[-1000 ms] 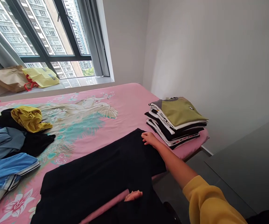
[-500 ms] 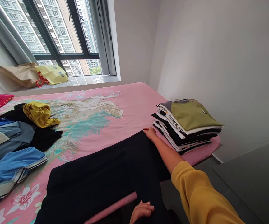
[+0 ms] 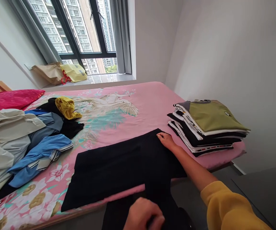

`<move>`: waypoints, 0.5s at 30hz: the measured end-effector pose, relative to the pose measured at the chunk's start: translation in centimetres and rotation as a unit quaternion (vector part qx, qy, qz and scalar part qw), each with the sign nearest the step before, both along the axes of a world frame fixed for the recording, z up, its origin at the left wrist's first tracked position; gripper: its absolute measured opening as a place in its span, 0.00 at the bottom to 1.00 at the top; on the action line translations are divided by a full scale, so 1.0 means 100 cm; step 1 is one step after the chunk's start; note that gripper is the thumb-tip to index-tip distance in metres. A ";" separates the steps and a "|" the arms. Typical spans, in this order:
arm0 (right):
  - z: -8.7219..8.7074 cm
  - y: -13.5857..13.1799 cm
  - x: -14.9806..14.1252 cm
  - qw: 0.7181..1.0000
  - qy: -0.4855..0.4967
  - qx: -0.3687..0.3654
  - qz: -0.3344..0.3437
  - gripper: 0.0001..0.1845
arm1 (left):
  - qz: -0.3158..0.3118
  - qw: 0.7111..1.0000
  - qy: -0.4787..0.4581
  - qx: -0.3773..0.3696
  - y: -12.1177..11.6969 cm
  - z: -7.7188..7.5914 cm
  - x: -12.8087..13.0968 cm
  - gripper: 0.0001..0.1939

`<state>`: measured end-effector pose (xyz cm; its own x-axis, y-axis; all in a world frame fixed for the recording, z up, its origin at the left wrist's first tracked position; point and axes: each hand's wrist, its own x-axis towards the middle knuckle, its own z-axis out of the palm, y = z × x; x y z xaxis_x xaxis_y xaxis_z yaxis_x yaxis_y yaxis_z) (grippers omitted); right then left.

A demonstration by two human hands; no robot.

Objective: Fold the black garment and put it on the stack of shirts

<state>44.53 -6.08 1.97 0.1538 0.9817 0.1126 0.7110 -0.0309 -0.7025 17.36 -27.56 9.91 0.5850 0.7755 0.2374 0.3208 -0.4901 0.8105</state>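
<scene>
A black T-shirt (image 3: 118, 163) lies spread out sideways on the bed's near edge, and one sleeve part hangs over the side toward me. My right hand (image 3: 166, 140) pinches its far right edge. My left hand (image 3: 144, 215) is low in front, over the hanging dark cloth. Its fingers are curled and slightly blurred; whether any cloth is in them is hidden. To the right of my right hand stands a stack of folded clothes (image 3: 200, 140), topped by an olive-green shirt (image 3: 216, 115).
Loose clothes lie heaped at the left: a blue garment (image 3: 42, 153), a beige garment (image 3: 11, 127) and a yellow one (image 3: 68, 108). Behind them is a red pillow (image 3: 18, 97). The pink flowered bedsheet (image 3: 149, 95) covers the bed. Bags (image 3: 74, 72) rest on the windowsill.
The view has turned left and tilted, bringing more of the clothes heap into sight. My right hand stays at the shirt's far edge; my left hand's fingers are now more curled.
</scene>
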 end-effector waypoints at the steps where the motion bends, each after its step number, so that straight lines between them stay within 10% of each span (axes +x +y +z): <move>1: -0.001 -0.002 0.002 1.000 0.005 -0.002 -0.010 0.13 | 0.036 0.999 0.004 -0.021 0.006 0.012 -0.003 0.09; 5: -0.002 -0.012 0.004 1.000 0.021 0.002 -0.021 0.14 | 0.023 0.997 0.038 -0.071 0.008 0.017 -0.014 0.06; 15: 0.005 -0.111 -0.024 0.963 0.163 0.171 -0.126 0.15 | 0.138 0.872 0.087 -0.462 -0.067 -0.133 -0.020 0.31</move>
